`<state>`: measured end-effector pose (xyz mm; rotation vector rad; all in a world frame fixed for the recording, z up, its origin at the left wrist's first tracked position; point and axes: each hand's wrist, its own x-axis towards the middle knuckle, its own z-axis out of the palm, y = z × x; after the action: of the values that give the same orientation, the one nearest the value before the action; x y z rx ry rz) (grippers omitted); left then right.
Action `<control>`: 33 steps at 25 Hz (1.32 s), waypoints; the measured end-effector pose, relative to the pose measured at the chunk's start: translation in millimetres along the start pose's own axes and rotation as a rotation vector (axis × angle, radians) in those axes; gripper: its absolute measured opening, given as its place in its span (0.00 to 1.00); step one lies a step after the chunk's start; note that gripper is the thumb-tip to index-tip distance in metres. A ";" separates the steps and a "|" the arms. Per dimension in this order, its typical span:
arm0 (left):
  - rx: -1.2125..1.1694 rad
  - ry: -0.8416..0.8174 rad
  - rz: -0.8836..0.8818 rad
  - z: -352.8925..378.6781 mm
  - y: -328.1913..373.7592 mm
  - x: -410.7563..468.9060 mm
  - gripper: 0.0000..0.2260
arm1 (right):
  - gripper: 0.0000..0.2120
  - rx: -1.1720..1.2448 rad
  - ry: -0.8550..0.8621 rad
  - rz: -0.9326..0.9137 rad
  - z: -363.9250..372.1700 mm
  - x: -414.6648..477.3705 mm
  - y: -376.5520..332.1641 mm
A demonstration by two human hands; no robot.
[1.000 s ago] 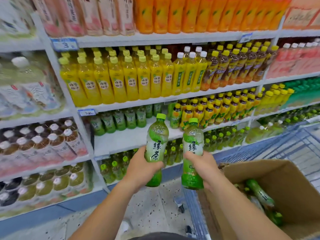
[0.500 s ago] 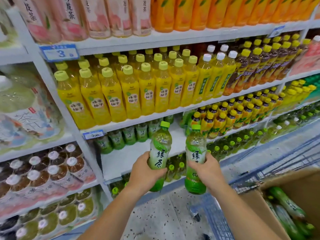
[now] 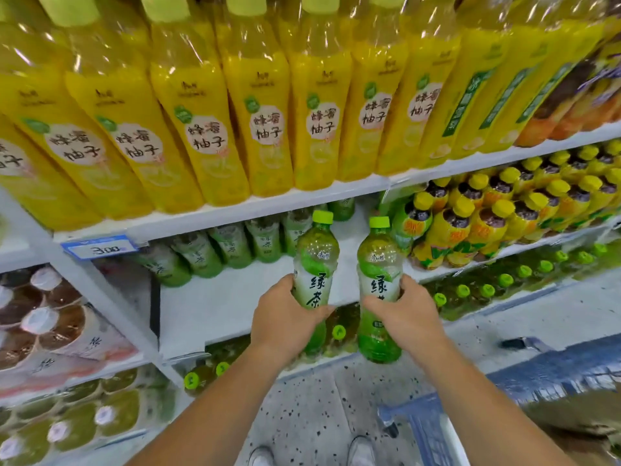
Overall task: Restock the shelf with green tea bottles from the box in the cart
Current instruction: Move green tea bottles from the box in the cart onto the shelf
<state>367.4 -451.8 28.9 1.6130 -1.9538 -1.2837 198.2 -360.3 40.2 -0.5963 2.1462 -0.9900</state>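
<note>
Two clear plastic green tea bottles are held upright, side by side but apart, in front of the white shelf. The left hand wraps around the lower half of the left bottle, fingers curled over its label; the right hand grips the right bottle the same way, its base showing below the palm. Each bottle has a rounded shoulder, a slightly pinched waist and a ribbed lime-green cap. A glossy wrap, white at the middle with dark brush-style characters and green above and below, covers most of the body, and the liquid inside looks pale yellow-green through the bare neck.

Behind them, a short row of matching green tea bottles stands at the back of the shelf, leaving a broad bare stretch of smooth white board in front (the shelf's front edge is just below the held labels). Above, tall square-shouldered yellow bottles crowd the next shelf, shiny with reflections. To the right sit squat bottles with yellow caps. A blue price tag hangs on the upper shelf's rail. Speckled terrazzo floor lies below, with the blue wire cart at the lower right.
</note>
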 end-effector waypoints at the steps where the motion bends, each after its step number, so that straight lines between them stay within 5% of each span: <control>1: -0.021 0.012 0.005 10.2 -4.8 10.9 0.21 | 0.12 0.002 0.007 -0.017 3.8 15.6 6.0; 8: -0.186 0.144 0.123 65.2 -26.0 69.3 0.18 | 0.15 -0.084 0.075 -0.224 22.0 95.1 29.0; 20: -0.197 0.255 0.322 106.6 -52.0 107.3 0.25 | 0.27 0.149 0.028 -0.516 44.8 136.4 67.7; 25: -0.086 0.179 0.248 110.7 -73.6 102.8 0.28 | 0.24 0.044 -0.026 -0.417 50.9 131.8 99.3; 33: -0.139 0.307 0.114 125.3 -81.0 107.4 0.23 | 0.16 -0.181 0.093 -0.427 65.3 147.6 96.8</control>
<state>295.1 -490.8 -135.5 1.5057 -1.7053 -1.0345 138.7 -427.5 -125.3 -1.1529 2.2552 -1.0653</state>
